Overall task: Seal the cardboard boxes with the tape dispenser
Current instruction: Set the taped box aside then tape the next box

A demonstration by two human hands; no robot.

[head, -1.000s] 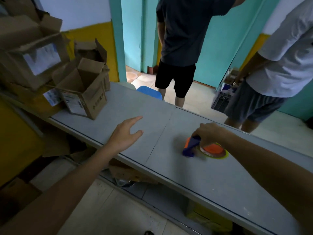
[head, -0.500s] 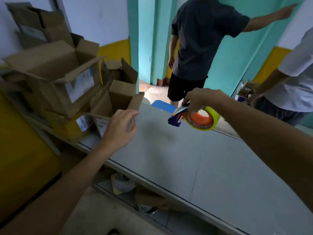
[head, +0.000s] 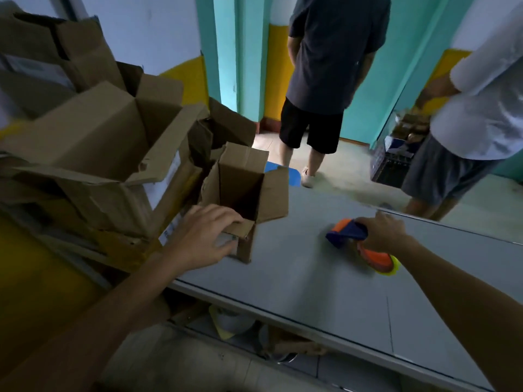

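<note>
A small brown cardboard box point(head: 249, 185) stands on the grey table point(head: 297, 278) with its top flaps open. My left hand point(head: 203, 236) grips its near flap and front wall, fingers curled over the edge. To the right, my right hand point(head: 382, 233) holds the tape dispenser point(head: 348, 236), blue and orange with a yellow-rimmed roll, low on the tabletop. The dispenser sits about a hand's width to the right of the box.
A heap of bigger open cardboard boxes point(head: 107, 142) fills the left end of the table. Two people stand beyond the far edge, one in a dark shirt point(head: 331, 66), one in a white shirt point(head: 481, 108). A dark crate point(head: 393, 162) sits on the floor.
My left hand went from hovering near the small box to gripping its near flap. My right hand brought the tape dispenser down from the air onto the table.
</note>
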